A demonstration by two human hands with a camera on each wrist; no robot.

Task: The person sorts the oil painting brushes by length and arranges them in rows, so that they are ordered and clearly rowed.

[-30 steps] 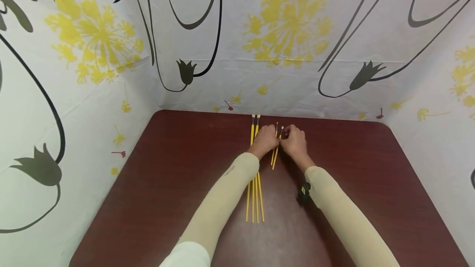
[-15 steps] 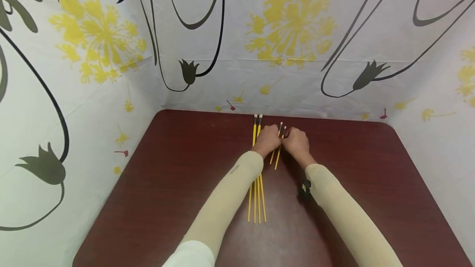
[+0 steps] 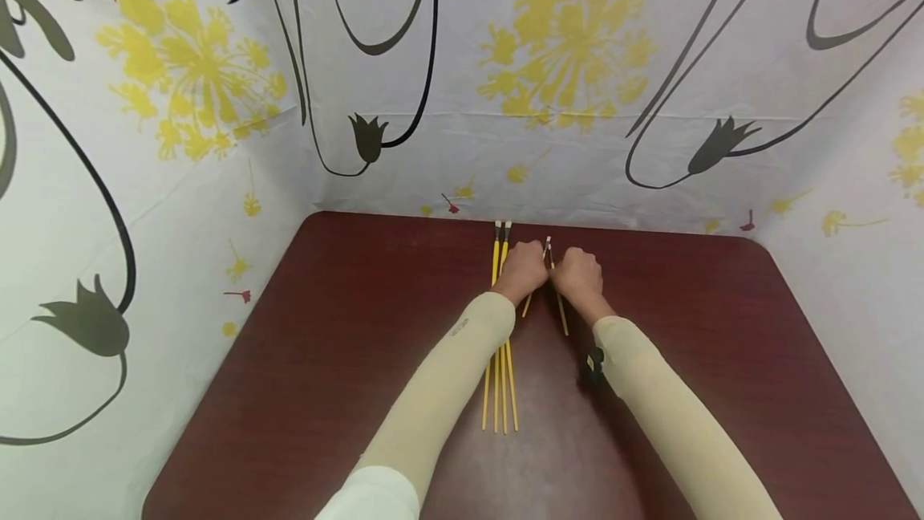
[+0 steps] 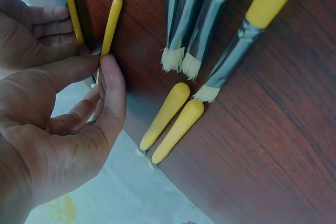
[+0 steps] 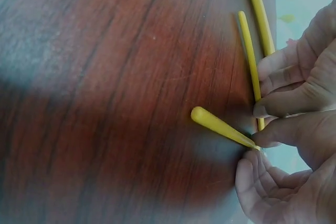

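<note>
My left hand (image 3: pixel 521 271) pinches a thin yellow paintbrush (image 4: pixel 111 27) between thumb and fingers, its handle end slanting toward me. Close beside it, my right hand (image 3: pixel 577 275) pinches a second thin yellow paintbrush (image 5: pixel 223 127) near its head. In the head view the two brush heads come together between the hands, while their handles spread apart; fingers hide the middle of both. Under and left of my left wrist lie several longer yellow paintbrushes (image 3: pixel 500 392). The left wrist view shows some of their pale, flat bristles (image 4: pixel 191 66) and silver ferrules (image 4: pixel 207 22).
The dark red-brown wooden table (image 3: pixel 361 327) has its far edge just beyond the hands. White cloth (image 3: pixel 433 87) with yellow and grey flower prints stands around the back and sides. A small black device (image 3: pixel 595 363) sits at my right wrist.
The right hand's brush has turned, its handle end swinging right and its head going left toward the other brush's head. The long brushes stay in place.
</note>
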